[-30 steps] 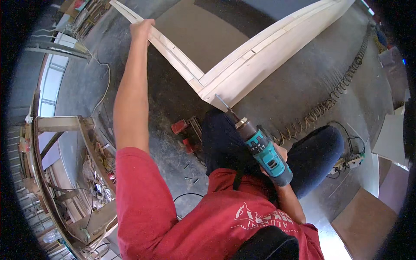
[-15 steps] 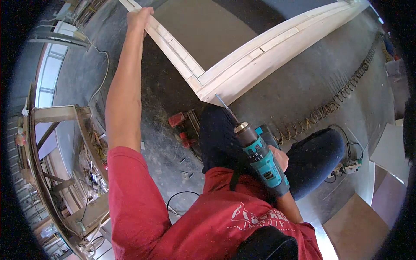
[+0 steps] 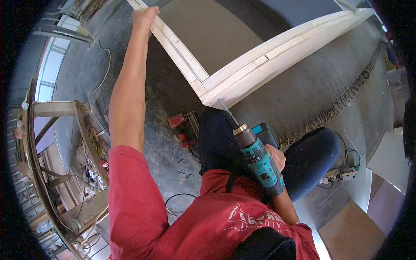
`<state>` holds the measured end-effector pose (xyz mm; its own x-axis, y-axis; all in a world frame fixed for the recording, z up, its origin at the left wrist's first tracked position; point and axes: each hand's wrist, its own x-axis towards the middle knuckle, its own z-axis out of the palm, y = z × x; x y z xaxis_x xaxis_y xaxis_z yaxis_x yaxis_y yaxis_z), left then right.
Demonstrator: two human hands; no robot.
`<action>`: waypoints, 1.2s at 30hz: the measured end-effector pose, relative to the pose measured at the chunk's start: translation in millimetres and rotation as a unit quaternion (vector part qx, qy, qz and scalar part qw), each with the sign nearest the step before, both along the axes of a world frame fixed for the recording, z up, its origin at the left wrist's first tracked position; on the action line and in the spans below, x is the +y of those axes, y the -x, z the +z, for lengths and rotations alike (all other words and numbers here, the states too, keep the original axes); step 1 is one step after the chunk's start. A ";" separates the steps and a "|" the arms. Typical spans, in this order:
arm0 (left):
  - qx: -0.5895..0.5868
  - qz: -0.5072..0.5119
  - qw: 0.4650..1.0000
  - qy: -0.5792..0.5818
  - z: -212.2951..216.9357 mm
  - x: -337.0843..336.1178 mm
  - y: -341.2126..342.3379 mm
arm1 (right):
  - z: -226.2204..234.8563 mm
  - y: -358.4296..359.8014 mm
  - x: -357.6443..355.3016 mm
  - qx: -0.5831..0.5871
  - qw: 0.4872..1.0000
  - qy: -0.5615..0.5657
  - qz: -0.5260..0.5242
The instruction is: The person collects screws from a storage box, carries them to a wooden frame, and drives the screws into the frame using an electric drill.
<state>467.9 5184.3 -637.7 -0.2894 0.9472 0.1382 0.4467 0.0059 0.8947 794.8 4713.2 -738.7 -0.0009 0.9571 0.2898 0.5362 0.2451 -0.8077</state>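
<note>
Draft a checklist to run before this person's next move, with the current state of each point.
1. Left hand on the wooden frame: ok, gripping its left rail.
2. Right hand on the drill: ok, wrapped around the handle.
3. Bit seated at the frame's near corner: cannot tell; it points there, but contact is unclear.
4. Left hand apart from the bit: ok, far up the rail.
5. Bent knee away from the bit: not ok, in my judgement; it appears close beside it.
6. Coiled hose away from the bit: ok, off to the right.
</note>
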 end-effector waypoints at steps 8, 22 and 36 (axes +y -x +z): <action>0.015 0.004 1.000 -0.014 -3.4 3.1 -2.1 | 4.5 4.0 8.1 0.111 0.993 0.038 -0.023; 0.017 -0.029 0.999 0.010 -8.1 12.6 8.8 | 11.1 3.1 15.5 0.018 1.000 -0.021 -0.007; -0.011 -0.026 0.999 -0.022 -10.1 12.9 9.4 | 29.6 5.3 26.5 0.036 0.997 -0.068 0.016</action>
<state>458.5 5197.2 -647.8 -0.2438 0.9539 0.1751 0.4257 -0.0569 0.9031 789.5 4739.7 -709.1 -0.0058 0.9091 0.4166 0.4688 0.3704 -0.8019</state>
